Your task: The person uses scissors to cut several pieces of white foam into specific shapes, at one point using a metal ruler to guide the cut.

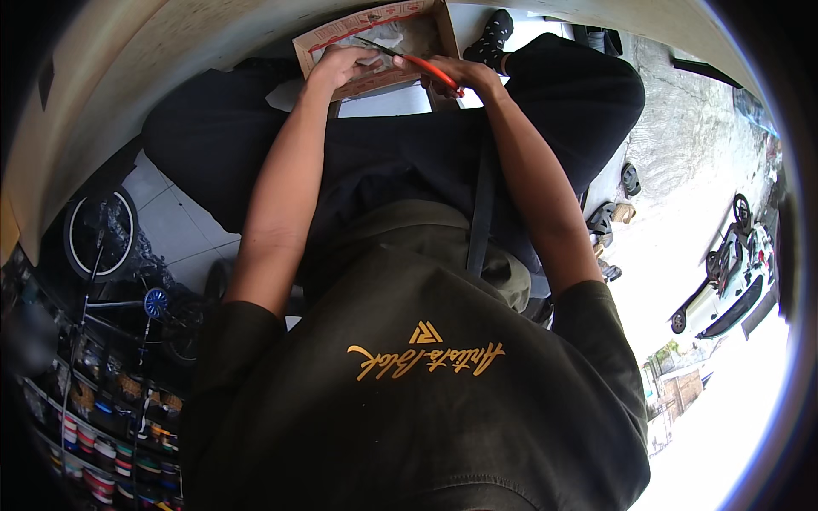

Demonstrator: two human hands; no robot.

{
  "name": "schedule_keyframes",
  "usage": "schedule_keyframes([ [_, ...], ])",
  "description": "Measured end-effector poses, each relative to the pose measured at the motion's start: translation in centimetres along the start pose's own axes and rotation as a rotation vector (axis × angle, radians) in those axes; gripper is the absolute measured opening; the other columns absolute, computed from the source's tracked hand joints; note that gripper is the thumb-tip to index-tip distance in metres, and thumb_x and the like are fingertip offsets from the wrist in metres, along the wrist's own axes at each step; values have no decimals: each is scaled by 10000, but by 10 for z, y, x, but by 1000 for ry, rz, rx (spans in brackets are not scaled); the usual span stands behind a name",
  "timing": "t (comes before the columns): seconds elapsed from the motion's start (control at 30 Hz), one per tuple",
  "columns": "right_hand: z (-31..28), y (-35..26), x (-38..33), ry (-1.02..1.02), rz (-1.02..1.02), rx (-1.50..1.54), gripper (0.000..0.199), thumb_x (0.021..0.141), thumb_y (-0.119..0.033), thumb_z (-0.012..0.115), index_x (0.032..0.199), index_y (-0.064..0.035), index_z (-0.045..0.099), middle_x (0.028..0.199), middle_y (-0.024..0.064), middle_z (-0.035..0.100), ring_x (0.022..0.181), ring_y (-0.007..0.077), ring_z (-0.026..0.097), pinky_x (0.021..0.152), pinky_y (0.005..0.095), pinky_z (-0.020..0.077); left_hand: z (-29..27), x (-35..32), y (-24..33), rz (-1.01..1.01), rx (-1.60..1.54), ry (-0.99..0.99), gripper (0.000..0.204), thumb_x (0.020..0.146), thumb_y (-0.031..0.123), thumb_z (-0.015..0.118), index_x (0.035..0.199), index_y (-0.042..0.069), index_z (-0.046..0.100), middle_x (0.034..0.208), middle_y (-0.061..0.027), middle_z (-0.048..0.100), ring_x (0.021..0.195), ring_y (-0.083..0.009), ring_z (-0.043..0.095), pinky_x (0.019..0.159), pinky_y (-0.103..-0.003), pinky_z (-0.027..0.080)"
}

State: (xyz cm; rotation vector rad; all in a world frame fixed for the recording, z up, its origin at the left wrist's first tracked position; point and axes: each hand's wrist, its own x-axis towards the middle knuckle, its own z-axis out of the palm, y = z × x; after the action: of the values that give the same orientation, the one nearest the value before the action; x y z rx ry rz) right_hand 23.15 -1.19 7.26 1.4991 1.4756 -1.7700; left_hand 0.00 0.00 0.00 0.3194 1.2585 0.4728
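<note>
My right hand (450,71) grips a pair of scissors with orange-red handles and dark blades (419,64), held over the open, shallow cardboard box with reddish printing (358,25), the blades pointing toward its left side. My left hand (344,66) is over the box's near left part, fingers curled close to the blades; I cannot tell whether they pinch anything. Crumpled whitish, film-like material (388,37) lies inside the box. Just right of the box is a black sock with white spots (492,39).
</note>
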Motion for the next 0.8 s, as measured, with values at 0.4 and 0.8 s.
schedule_keyframes([
  [0.4, 4, 25, 19, 11, 17, 90, 871, 617, -959, 356, 504, -100, 443, 427, -6, 342, 379, 133, 453, 375, 314, 354, 5, 11, -6, -48, -164, -27, 179, 837, -44, 615, 1010, -76, 582, 979, -157, 635, 829, -266, 663, 756, -345, 602],
  [0.8, -2, 5, 0, 50, -46, 83, 842, 681, -893, 426, 478, -76, 453, 398, 15, 368, 319, 122, 418, 338, 296, 327, 3, 10, -7, -58, -110, -60, 200, 842, -47, 623, 1036, -82, 590, 1000, -153, 637, 845, -255, 663, 777, -328, 588],
])
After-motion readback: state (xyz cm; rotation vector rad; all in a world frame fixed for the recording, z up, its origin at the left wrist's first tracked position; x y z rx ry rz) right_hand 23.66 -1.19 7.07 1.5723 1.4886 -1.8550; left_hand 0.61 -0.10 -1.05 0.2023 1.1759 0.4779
